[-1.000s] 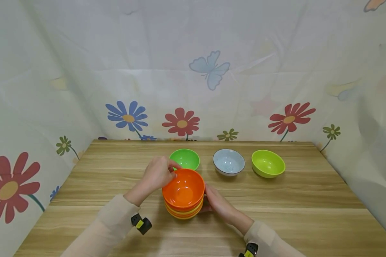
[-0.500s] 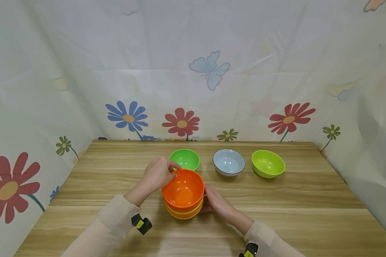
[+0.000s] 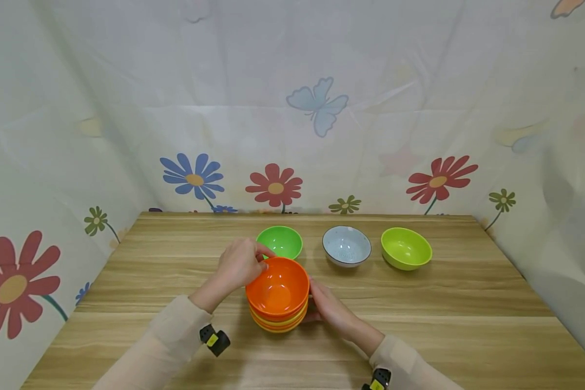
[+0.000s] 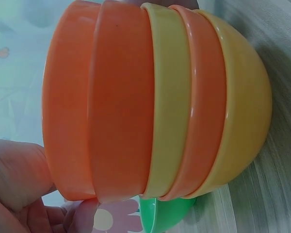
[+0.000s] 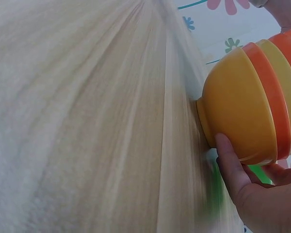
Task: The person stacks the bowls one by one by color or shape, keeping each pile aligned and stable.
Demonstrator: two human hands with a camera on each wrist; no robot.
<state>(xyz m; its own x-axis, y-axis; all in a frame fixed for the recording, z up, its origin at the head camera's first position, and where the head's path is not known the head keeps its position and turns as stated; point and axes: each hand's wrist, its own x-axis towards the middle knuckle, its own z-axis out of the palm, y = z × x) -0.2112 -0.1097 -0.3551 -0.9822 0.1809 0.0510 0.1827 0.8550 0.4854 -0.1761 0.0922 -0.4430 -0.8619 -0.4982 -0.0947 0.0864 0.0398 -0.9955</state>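
Note:
A stack of nested bowls stands on the wooden table, orange and yellow by turns lower down. The top orange bowl [image 3: 278, 290] shows its glossy inside. With thumb and fingers, my left hand [image 3: 239, 262] pinches this bowl's rim at the far left; the left wrist view shows a second orange bowl [image 4: 121, 102] just beneath. My right hand [image 3: 338, 314] cups the stack's right side. In the right wrist view a digit presses low on the bottom yellow bowl [image 5: 235, 104], near its foot, while other fingers are partly hidden behind the stack.
Behind the stack sits a green bowl [image 3: 281, 241], partly covered by my left hand. To its right stand a pale blue-grey bowl [image 3: 346, 246] with a dark rim and a lime bowl [image 3: 406, 248]. A flowered cloth [image 3: 224, 124] hangs along the table's back edge.

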